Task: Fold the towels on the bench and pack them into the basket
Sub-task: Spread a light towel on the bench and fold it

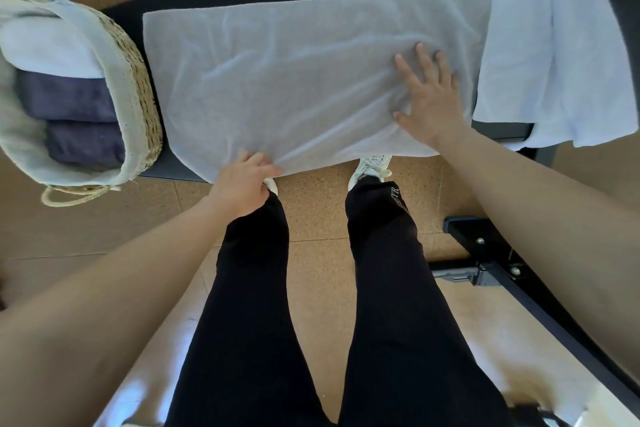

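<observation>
A pale grey towel [294, 80] lies spread flat across the black bench [180, 170]. My left hand [242, 184] pinches its near edge at the bench's front. My right hand [429, 97] presses flat on the towel's right part, fingers spread. A woven basket [138, 87] with a cloth lining stands on the bench's left end; inside it lie two folded dark purple towels [72, 115] and a white one [45, 46]. A white towel [554, 56] lies loosely on the bench's right end, touching the grey towel.
My legs in black trousers and white shoes [370, 167] stand close to the bench's front edge. A black metal frame [491, 264] with bolts runs along the floor at the right. The floor is brown tile.
</observation>
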Tool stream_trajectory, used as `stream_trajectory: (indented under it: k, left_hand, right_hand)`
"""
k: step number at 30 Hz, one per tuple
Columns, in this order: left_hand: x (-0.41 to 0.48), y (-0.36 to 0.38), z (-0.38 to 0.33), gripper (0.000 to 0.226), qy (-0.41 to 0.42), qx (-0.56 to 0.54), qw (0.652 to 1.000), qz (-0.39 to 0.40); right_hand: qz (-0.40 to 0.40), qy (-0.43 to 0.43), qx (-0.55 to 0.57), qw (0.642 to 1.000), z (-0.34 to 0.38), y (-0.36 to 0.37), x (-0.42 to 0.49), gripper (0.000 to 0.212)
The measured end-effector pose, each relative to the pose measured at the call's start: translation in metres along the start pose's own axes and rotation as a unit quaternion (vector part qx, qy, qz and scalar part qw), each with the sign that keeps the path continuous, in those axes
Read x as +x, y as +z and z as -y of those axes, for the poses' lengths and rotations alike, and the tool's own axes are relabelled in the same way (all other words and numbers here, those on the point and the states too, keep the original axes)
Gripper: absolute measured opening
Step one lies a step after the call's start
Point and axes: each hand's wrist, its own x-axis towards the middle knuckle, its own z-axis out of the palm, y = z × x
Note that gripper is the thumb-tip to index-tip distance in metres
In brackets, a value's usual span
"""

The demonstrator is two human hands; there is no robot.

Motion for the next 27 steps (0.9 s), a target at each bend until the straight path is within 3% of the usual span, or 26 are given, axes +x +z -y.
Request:
stream_trajectory:
  k: [2, 4, 7, 10, 13, 18, 20, 23, 27]
  left_hand:
    - [0.005, -0.008, -0.003, 0.034, -0.013, 0.005, 0.999, 0.029]
    - [0.011, -0.016, -0.008, 0.029, -0.035, -0.014, 0.999, -0.011]
    - [0.021, -0.023, -0.02, 0.05, -0.046, -0.051, 0.994, -0.09]
    - [0.031, -0.024, -0.034, 0.077, -0.034, -0.02, 0.996, -0.076]
    - [0.036, -0.017, -0.041, 0.084, -0.06, -0.022, 0.995, -0.072]
    - [0.034, -0.012, -0.044, 0.085, -0.062, -0.057, 0.994, -0.072]
    - [0.028, -0.008, -0.042, 0.083, -0.055, -0.085, 0.991, -0.085]
    - [0.013, 0.001, -0.038, 0.067, -0.076, -0.185, 0.967, -0.158]
    - [-0.006, 0.007, -0.02, 0.037, -0.252, -0.318, 0.87, -0.28]
  right_hand:
    - [-0.05, 0.006, 0.002, 0.999, -0.009, 0.002, -0.004, 0.09]
    - [-0.098, 0.039, 0.01, 0.994, -0.017, 0.005, -0.012, 0.083]
    - [-0.134, 0.089, 0.034, 0.986, -0.026, 0.012, -0.028, 0.063]
    - [-0.09, 0.077, 0.037, 0.992, -0.039, 0.021, -0.046, 0.065]
    - [-0.042, 0.058, 0.032, 0.997, -0.053, 0.032, -0.066, 0.073]
    - [-0.1, 0.202, 0.047, 0.973, -0.05, 0.036, -0.09, 0.043]
    - [-0.098, 0.15, 0.043, 0.983, -0.033, 0.037, -0.091, 0.042]
    - [-0.094, 0.003, 0.075, 0.993, 0.014, 0.045, -0.09, 0.051]
    - [0.016, -0.113, 0.038, 0.993, 0.091, 0.056, -0.08, 0.071]
